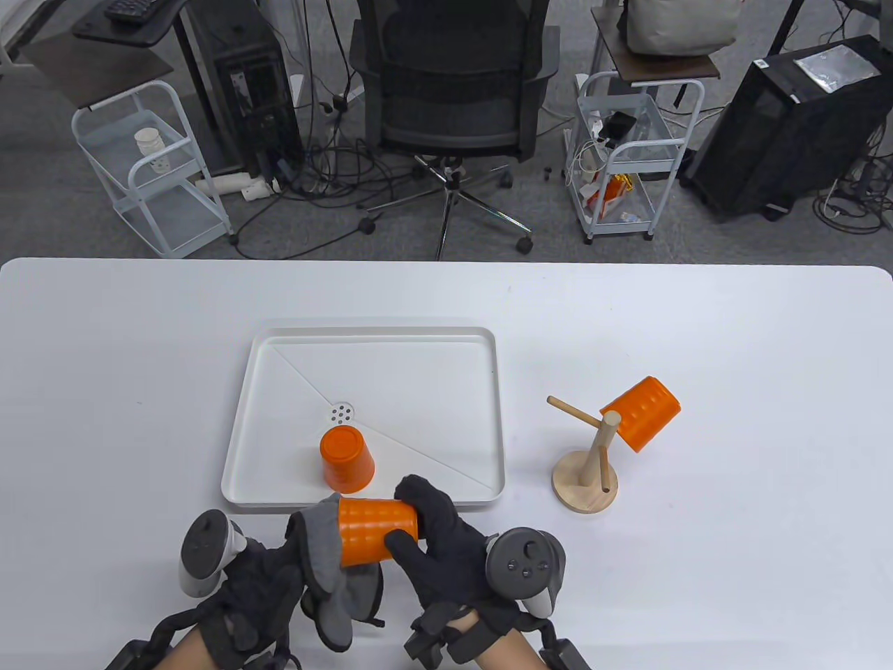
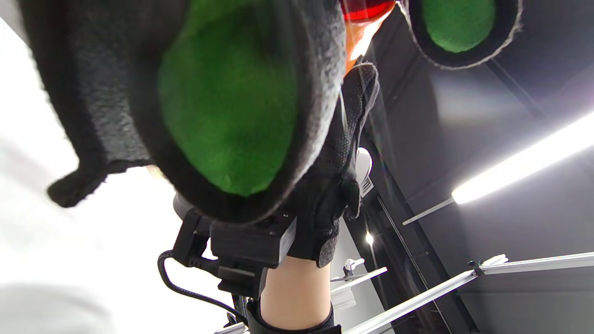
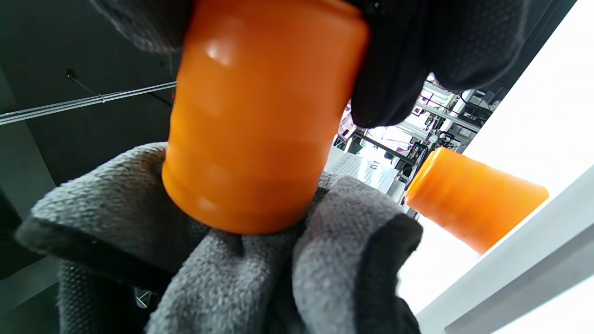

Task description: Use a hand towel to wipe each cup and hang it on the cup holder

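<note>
Right hand [image 1: 446, 537] clamps orange cup [image 1: 377, 530] lying sideways, bottom-centre of frame, mouth toward towel [image 1: 324, 558] gripped in left hand [image 1: 258, 586]; cup holder [image 1: 589, 457] sits up-right of it, nearer right hand.

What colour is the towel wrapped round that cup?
Grey towel, with a darker edge; clearest in the right wrist view.

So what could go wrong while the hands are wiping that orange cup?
1. The right hand grips the held cup only near one end, above the table, so hard rubbing with the towel might knock it loose.
2. The cup holder already carries a hung cup on one side; bumping a free peg could tip it.
</note>
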A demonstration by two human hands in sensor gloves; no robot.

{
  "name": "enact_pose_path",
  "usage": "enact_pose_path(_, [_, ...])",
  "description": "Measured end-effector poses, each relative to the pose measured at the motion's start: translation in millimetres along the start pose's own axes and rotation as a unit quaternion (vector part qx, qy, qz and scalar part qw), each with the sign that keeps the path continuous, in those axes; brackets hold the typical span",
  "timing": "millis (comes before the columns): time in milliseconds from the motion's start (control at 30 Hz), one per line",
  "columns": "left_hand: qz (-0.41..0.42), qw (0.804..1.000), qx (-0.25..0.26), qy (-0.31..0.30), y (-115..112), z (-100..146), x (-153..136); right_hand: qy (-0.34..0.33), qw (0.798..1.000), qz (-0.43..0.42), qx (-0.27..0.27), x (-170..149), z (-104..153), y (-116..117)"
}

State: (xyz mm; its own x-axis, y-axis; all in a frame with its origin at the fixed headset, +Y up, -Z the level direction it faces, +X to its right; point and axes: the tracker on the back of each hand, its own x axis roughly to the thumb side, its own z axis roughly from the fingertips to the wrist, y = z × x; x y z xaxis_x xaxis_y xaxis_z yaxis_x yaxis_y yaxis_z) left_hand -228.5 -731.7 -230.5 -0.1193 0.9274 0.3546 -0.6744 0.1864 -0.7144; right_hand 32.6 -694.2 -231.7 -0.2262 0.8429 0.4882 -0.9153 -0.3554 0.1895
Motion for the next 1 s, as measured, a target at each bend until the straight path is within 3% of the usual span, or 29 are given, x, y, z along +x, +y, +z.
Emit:
enact_pose_path(500, [-0.014, 1.0, -0.027, 0.006, -3.9, -1.2, -0.5, 0.004, 0.999, -0.004, 0.034, 2.8, 2.6, 10.6])
enact_pose_path(1000, [0.004, 0.999, -0.039, 0.022, -4.5, -0.7, -5.0, -0.039, 0.996, 0.047, 0.066, 12.4, 7.1, 26.8])
